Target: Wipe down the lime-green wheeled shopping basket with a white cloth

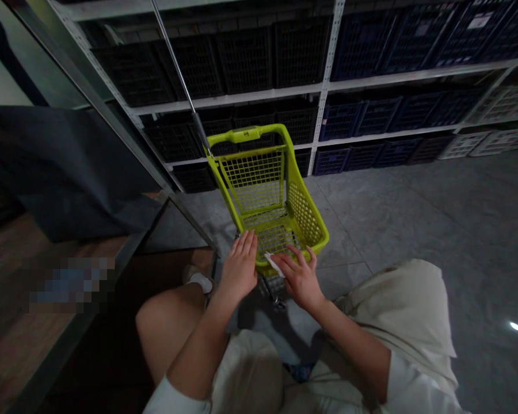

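A lime-green shopping cart (311, 221) with mesh sides stands on the floor in front of my knees. At its near left corner my left hand (240, 264) lies against the rim, fingers stretched out and side by side, with nothing seen in them. My right hand (301, 279) is over the cart's near rim. Between its thumb and fingers it pinches a small white tissue (275, 264), which touches or lies just above the rim; I cannot tell which. The hand's other fingers reach over the edge into the basket.
A metal rod (176, 72) rises from the cart's far left corner. Behind stand white shelves (323, 86) with dark crates (242, 60). On the left is a metal-edged wooden table (90, 253) with a dark cloth or bag (77, 172). Grey floor (397, 218) extends to the right.
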Available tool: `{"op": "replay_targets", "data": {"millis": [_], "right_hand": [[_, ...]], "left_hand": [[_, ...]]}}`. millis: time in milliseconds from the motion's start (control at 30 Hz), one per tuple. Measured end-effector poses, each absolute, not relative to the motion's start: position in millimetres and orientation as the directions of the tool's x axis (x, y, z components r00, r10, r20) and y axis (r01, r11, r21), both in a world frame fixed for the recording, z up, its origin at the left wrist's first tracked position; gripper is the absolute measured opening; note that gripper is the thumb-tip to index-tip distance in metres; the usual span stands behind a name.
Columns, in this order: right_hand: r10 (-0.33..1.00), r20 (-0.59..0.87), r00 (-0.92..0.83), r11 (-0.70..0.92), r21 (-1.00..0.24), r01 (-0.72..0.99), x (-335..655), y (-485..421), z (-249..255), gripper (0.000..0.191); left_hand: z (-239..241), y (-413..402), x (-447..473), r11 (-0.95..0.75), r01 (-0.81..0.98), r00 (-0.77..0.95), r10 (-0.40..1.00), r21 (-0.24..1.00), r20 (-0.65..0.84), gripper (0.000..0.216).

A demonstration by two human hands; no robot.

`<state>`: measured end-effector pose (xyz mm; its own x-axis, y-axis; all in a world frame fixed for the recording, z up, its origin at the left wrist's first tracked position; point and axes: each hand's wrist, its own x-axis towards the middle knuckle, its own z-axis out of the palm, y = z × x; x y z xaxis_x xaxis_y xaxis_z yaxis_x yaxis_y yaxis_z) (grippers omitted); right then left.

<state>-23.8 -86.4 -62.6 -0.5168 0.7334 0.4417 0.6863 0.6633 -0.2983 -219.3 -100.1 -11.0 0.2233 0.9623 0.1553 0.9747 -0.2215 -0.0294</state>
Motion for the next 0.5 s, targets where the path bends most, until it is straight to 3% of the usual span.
{"op": "replay_targets", "data": {"millis": [100, 300, 433, 500], "right_hand": [[0.736, 0.488, -0.469, 0.634, -0.255, 0.730, 9.0, -70.1, -67.8, 0.060], [0.769, 0.575, -0.280, 0.456, -0.186, 0.871, 86.4, -29.9, -77.5, 0.059], [0.789, 0.590, -0.174, 0.393, -0.266, 0.880, 65.7, -33.2, -79.3, 0.056], [0.795, 0.572, -0.201, 0.440, -0.316, 0.841, 33.0, -47.9, -78.2, 0.055]], "left_hand": [[-12.9, -118.7, -209.5, -0.303, 0.953, 0.301, 0.947, 0.007, 0.110, 0.079], [-22.3, -126.8, -186.1, -0.296, 0.955, 0.293, 0.949, 0.006, 0.116, 0.081], [-33.5, -121.4, -168.2, -0.253, 0.967, 0.253, 0.951, -0.021, 0.177, 0.076], [-38.9, -119.3, -161.9, -0.221, 0.974, 0.226, 0.952, -0.046, 0.205, 0.074]]}}
